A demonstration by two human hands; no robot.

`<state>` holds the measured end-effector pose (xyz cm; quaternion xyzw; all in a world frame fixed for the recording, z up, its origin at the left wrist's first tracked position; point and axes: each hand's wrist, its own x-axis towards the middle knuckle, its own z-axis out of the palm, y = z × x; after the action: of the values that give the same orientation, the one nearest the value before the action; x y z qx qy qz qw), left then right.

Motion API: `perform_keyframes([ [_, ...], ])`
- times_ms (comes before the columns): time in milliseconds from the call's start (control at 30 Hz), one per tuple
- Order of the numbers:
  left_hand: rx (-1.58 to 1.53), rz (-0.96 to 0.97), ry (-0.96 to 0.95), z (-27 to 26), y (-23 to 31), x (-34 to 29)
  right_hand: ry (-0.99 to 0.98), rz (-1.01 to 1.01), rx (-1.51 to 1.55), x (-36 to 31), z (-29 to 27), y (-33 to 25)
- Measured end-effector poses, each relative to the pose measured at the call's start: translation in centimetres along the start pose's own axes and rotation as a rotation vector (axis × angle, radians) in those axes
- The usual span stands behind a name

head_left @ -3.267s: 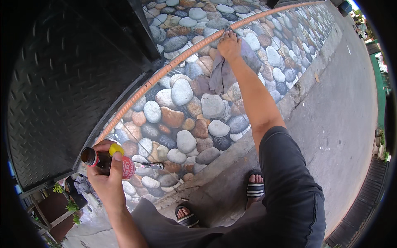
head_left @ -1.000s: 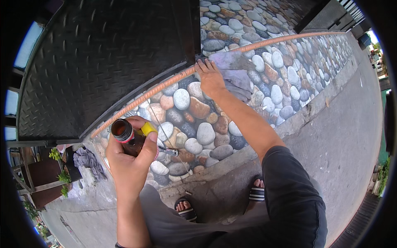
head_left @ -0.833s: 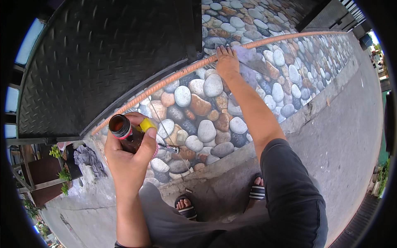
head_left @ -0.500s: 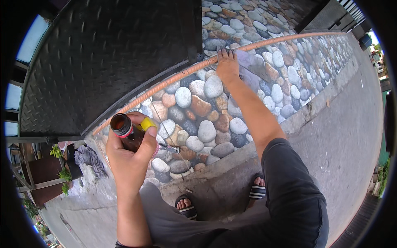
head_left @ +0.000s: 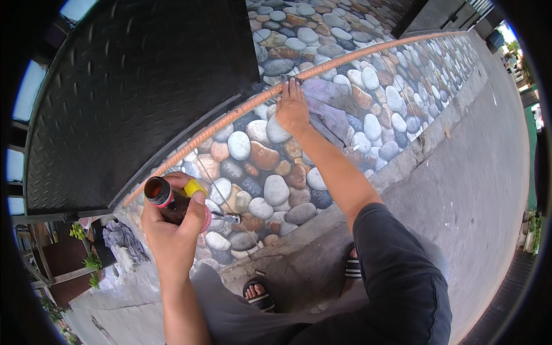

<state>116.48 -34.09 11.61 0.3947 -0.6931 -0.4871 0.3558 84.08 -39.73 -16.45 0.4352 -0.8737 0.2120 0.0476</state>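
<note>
My left hand [head_left: 175, 224] is closed round the neck of a brown bottle [head_left: 177, 208] with an uncapped mouth. A small yellow piece [head_left: 194, 187], its kind unclear, is held between the same thumb and fingers. Behind the bottle, a silver metal piece [head_left: 227, 218] sticks out. My right hand [head_left: 294, 109] reaches far forward, its fingers close together over the orange-brown ridged rail [head_left: 241, 110]. A purplish-grey rag [head_left: 326, 109] spreads beside this hand, with a dark bit showing at the fingertips. How firmly the fingers grip it is partly hidden.
A pebble-patterned sloping surface [head_left: 276, 190] runs below the rail. Beyond stands a black textured metal gate [head_left: 144, 69]. Grey pavement [head_left: 454, 213] lies to the right. Crumpled grey cloth [head_left: 123, 238] and potted plants are at left. My feet wear striped slides [head_left: 259, 299].
The view has shifted a little. My right hand has slid slightly leftward and nearer along the rail, the rag with it. My left hand keeps the bottle and yellow piece.
</note>
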Motion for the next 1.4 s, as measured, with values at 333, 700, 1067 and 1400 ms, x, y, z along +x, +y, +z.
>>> perform_keyframes([
  [333,0.079,-0.082,-0.052,2.0,-2.2,1.1,0.087,0.222,0.030,6.1,-1.2,8.0],
  [700,0.153,-0.130,-0.041,3.7,-0.3,0.7,0.162,0.206,0.025,8.6,-1.1,13.5],
  [1067,0.257,-0.104,0.092,1.8,4.0,-1.0,-0.059,0.240,0.108,7.3,-3.6,13.4],
  [1400,0.438,-0.211,0.227,0.5,7.6,-6.1,0.138,0.290,0.010,13.7,-5.2,27.7],
])
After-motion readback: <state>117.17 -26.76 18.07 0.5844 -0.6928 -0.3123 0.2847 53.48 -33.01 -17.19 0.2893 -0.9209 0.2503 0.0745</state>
